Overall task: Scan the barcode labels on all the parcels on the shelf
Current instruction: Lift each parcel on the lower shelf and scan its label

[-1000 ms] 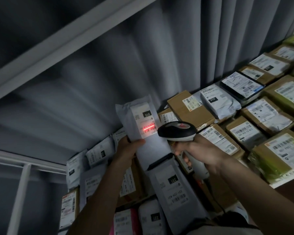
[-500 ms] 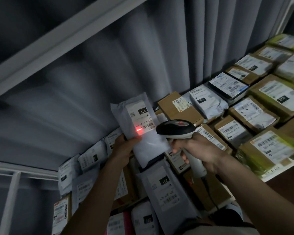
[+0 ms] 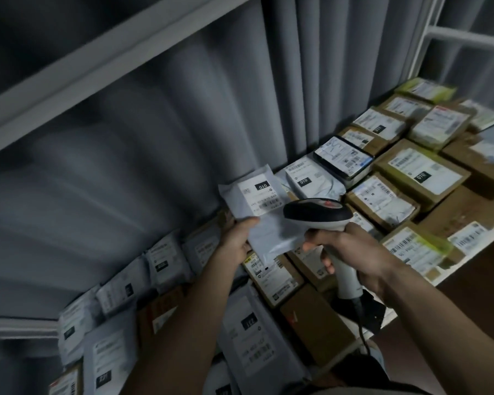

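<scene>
Parcels fill the long shelf (image 3: 468,246), brown cardboard boxes (image 3: 419,172) and grey plastic bags (image 3: 166,260) with white labels. One flat grey plastic bag parcel (image 3: 257,212) is lifted above them, pinched in the grip of the left hand (image 3: 237,238). Just beside it, the right hand (image 3: 351,252) grips the white and black handheld scanner (image 3: 317,215) by its handle.

A single wide-angle camera worn on the head looks forward and down, tilted, from close range. The left hand (image 3: 237,240) and right hand (image 3: 354,255) sit low in the middle of the view, the shelf (image 3: 468,212) stretches away right of them, and a grey curtain (image 3: 183,138) fills the space above.
</scene>
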